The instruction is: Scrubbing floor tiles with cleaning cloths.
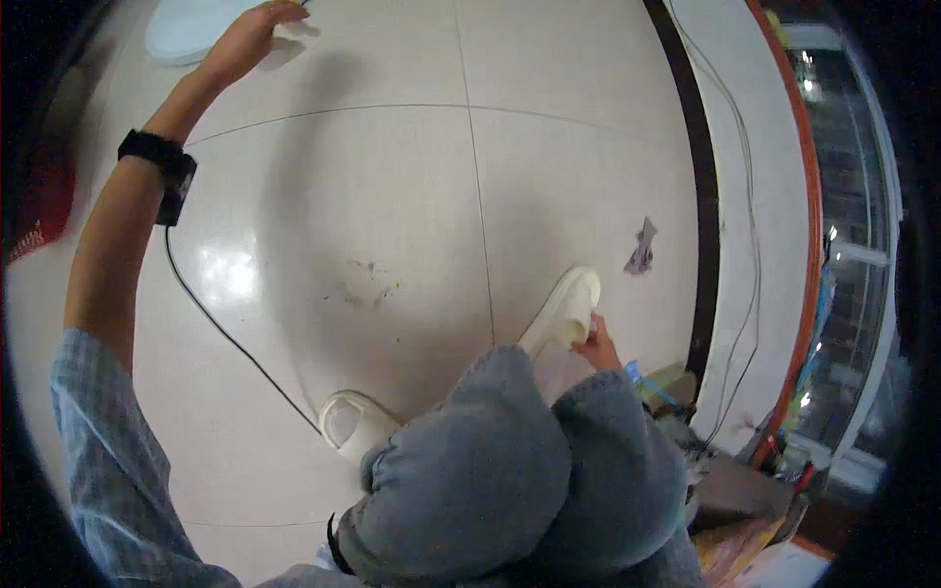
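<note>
My left hand (253, 40) reaches out low over the tiled floor (397, 184) at the upper left, fingers curled. Something small and pale shows beneath it, and a dark bit at the fingertips is cut off by the top edge, so what it holds is unclear. A black wrist strap with a small device (175, 187) sits on that forearm. Down by my right foot, the fingers of my right hand (601, 347) touch the side of a cream slipper (573, 301); whether they grip it is unclear. The other cream slipper (356, 422) is on my left foot.
Crumbs and dirt smudges (367, 287) mark the floor, and a crumpled purple-grey scrap (642, 248) lies near the dark skirting (698, 162). A pale rounded object (191, 29) stands upper left. Loose cables (746, 147) run beside the wall; bags and clutter (742, 492) fill the lower right.
</note>
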Demonstrator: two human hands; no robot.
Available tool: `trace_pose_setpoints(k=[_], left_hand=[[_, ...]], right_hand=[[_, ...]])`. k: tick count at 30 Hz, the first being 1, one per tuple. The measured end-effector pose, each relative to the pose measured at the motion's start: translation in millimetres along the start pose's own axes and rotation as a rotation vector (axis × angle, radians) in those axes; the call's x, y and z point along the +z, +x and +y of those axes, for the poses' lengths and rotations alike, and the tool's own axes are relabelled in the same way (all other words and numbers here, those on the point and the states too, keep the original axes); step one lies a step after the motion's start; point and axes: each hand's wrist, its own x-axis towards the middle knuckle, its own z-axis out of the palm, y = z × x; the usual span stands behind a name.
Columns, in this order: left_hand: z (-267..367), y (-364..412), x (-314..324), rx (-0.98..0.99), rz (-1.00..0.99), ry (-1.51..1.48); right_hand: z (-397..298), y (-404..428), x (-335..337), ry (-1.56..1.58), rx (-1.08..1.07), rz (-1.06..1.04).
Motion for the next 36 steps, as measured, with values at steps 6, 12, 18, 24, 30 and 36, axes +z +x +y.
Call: trace_pose_setpoints(k=[6, 12, 18, 24, 30, 36], left_hand=[[-52, -110, 12, -0.156, 0.027, 0.02], [-77, -155, 16, -0.272, -0.057, 0.004], [-50, -147, 29, -0.323, 0.046, -0.033], [18, -125, 59, -0.221, 0.039, -0.174], [96, -79, 97, -0.079, 0.022, -0.38], [95, -24, 128, -0.003, -0.128, -0.588]], right_hand=[[-7, 17, -35, -0.148, 0.159, -0.243], [-13, 8, -37, 0.088, 0.324, -0.283], [7, -7, -45, 0.143, 0.34, -0.232], [27, -3, -97, -0.228, 0.093, 0.019], [52, -135, -57, 0.006, 0.398, 0.293], [70, -334, 78, 0.202, 0.742, 0.246]])
